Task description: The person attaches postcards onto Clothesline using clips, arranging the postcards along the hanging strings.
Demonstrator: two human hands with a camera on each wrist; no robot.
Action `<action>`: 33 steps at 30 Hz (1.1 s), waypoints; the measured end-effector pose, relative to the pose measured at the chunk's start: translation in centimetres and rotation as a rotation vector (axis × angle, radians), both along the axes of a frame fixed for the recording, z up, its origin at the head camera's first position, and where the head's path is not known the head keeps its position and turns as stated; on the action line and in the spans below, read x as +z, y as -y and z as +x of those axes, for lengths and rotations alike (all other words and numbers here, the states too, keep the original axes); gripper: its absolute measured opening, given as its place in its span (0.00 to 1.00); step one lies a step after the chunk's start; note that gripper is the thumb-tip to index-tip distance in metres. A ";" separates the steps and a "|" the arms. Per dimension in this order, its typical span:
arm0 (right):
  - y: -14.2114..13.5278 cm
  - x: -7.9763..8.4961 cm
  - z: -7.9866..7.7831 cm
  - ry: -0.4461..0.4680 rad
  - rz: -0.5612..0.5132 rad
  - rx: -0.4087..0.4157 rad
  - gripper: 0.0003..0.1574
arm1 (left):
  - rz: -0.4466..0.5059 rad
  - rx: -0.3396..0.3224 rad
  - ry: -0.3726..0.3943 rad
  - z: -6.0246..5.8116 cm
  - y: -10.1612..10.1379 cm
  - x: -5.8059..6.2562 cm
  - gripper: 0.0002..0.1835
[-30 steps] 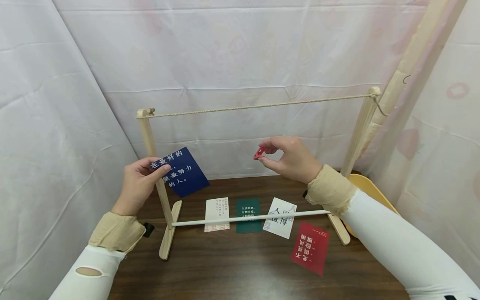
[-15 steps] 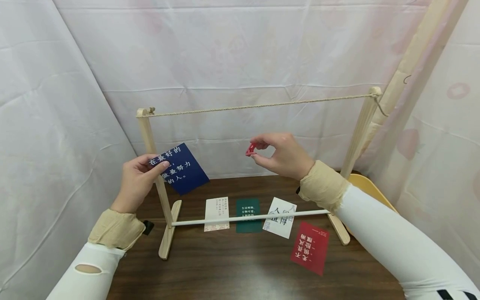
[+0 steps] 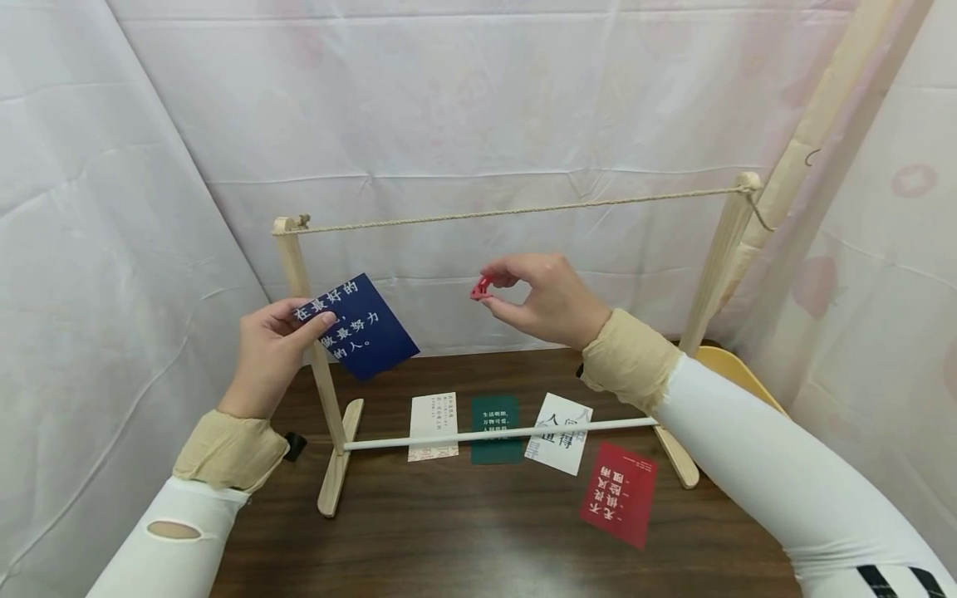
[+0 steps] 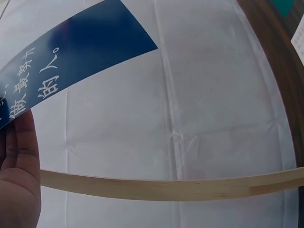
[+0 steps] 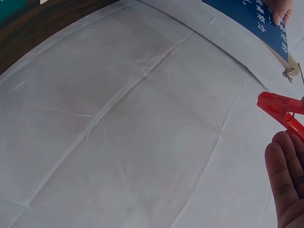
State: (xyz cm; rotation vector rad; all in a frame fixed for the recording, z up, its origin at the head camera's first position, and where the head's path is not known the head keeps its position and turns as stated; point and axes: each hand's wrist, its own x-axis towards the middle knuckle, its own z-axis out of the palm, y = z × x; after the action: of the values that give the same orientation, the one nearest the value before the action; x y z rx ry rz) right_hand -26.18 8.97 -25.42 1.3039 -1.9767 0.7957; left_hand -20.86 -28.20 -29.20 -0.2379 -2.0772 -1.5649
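A dark blue card (image 3: 362, 328) with white lettering is pinched at its left edge by my left hand (image 3: 272, 353), thumb across its front. It is held up beside the left post of a wooden frame, below the rope (image 3: 478, 214). My right hand (image 3: 553, 299) pinches a small red clothespin (image 3: 481, 288) between thumb and fingers, in the air under the rope's middle. In the right wrist view the red clothespin (image 5: 280, 108) points toward the blue card (image 5: 251, 16). The left wrist view shows the card (image 4: 99, 42) bending slightly over the fingers.
Behind the white lower bar (image 3: 463, 437) lie a cream card (image 3: 433, 415), a green card (image 3: 495, 453) and a white card (image 3: 553, 453). A red card (image 3: 619, 494) lies in front on the brown table (image 3: 419, 540). Something yellow (image 3: 736, 374) stands behind the right post (image 3: 714, 266).
My right hand has moved left and slightly up with the red clothespin, nearer the blue card. My left hand has lifted the card a little. The cards on the table have stayed put.
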 end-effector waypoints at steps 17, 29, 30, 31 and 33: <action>1.7 1.6 0.3 -0.021 -0.013 0.021 0.14 | 0.034 -0.001 -0.042 -0.3 0.0 1.1 0.12; 3.1 3.1 0.4 -0.031 0.001 0.012 0.15 | 0.112 -0.029 -0.048 -0.5 -0.1 1.7 0.10; 3.3 3.2 0.4 -0.031 0.001 0.011 0.14 | 0.116 -0.025 -0.049 -0.5 -0.1 1.8 0.10; 3.4 3.3 0.5 -0.032 0.001 0.012 0.14 | 0.124 -0.027 -0.051 -0.5 -0.1 1.8 0.10; 3.6 3.6 0.5 -0.031 0.000 0.015 0.14 | 0.131 -0.025 -0.051 -0.6 -0.1 1.9 0.09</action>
State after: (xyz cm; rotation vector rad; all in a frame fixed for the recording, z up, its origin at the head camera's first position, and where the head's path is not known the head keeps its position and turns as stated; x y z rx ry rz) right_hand -25.64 5.33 -21.84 1.3243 -1.9448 0.7782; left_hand -21.41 -28.13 -27.28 -0.2546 -1.9307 -1.6852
